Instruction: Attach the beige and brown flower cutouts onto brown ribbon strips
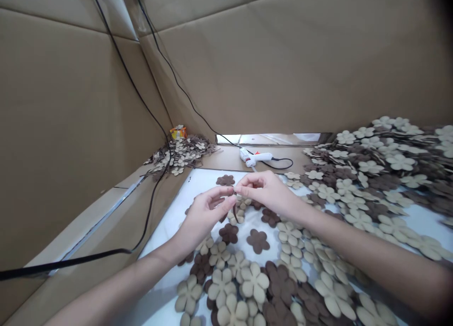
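My left hand (208,210) and my right hand (260,189) meet above the white board (166,222). Between my left thumb and fingers is a thin dark brown strip (236,213), which hangs down from the fingertips. The right thumb and forefinger pinch at the same spot; what they hold there is too small to make out. Below the hands lie beige flower shapes (255,281) and brown flower shapes (258,241), some loose and some overlapping.
A white glue gun (260,157) with a black cord lies behind the board. Flower shapes are heaped (399,162) at the right. A smaller pile (184,151) and an orange packet (178,132) sit at the back left. A black cable (152,203) crosses the left side.
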{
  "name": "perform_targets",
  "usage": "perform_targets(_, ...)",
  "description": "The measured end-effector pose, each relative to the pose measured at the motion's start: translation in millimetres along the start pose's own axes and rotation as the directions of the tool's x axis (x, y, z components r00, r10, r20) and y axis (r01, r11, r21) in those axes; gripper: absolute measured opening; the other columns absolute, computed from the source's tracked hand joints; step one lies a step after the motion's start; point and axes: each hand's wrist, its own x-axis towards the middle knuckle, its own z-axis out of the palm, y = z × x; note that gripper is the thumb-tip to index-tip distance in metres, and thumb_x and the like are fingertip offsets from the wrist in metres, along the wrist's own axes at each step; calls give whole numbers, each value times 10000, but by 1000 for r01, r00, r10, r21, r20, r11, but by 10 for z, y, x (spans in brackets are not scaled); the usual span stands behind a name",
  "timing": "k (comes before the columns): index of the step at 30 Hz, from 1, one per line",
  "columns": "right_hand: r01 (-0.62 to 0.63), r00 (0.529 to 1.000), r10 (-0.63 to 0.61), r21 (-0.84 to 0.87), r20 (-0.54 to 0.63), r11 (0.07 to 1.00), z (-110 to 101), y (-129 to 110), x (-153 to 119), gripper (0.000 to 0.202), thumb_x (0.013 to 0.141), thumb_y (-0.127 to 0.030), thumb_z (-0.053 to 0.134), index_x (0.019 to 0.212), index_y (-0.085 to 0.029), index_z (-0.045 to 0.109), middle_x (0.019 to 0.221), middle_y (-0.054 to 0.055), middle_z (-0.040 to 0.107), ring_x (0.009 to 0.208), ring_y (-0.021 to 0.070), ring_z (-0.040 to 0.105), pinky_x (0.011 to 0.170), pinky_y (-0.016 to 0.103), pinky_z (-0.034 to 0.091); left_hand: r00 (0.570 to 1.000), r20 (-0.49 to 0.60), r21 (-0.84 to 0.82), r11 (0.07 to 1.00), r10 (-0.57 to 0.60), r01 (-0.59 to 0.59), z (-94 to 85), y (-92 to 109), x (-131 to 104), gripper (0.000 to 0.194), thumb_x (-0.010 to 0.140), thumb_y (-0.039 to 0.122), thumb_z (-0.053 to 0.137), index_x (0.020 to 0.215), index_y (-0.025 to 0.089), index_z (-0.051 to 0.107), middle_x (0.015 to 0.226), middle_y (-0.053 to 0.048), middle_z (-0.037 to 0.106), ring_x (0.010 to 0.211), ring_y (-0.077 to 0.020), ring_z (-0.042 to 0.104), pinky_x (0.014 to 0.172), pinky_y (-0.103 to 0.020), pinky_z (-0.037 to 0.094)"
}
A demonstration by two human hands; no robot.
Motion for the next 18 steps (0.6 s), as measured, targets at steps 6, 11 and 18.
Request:
perform_targets(6,57,998,-55,50,-43,997,76,22,-11,199,772,-320,591,742,-144,680,707,19,653,630,119,540,573,230,405,1000,4,-73,997,-20,20,17,-99,33,235,812,368,592,758,139,580,579,32,508,519,-82,431,494,-200,337)
perform_targets(11,30,998,-24,123,-50,992,105,23,-17,165,775,-293,592,763,-150,673,703,13,668,617,109,563,562,219,413,999,-32,-143,990,-4,-1,34,-150,37,234,795,366,615,748,139,583,571,27,523,507,-78,435,472,-189,332)
perform_targets(18,-33,999,39,158,-32,987,131,34,-17,180,789,-309,584,774,-146,661,706,32,680,614,123,577,562,232,421,996,-33,-211,975,-82,73,41,-269,62,244,777,378,641,774,135,625,663,-13,608,531,-71,463,480,-185,341)
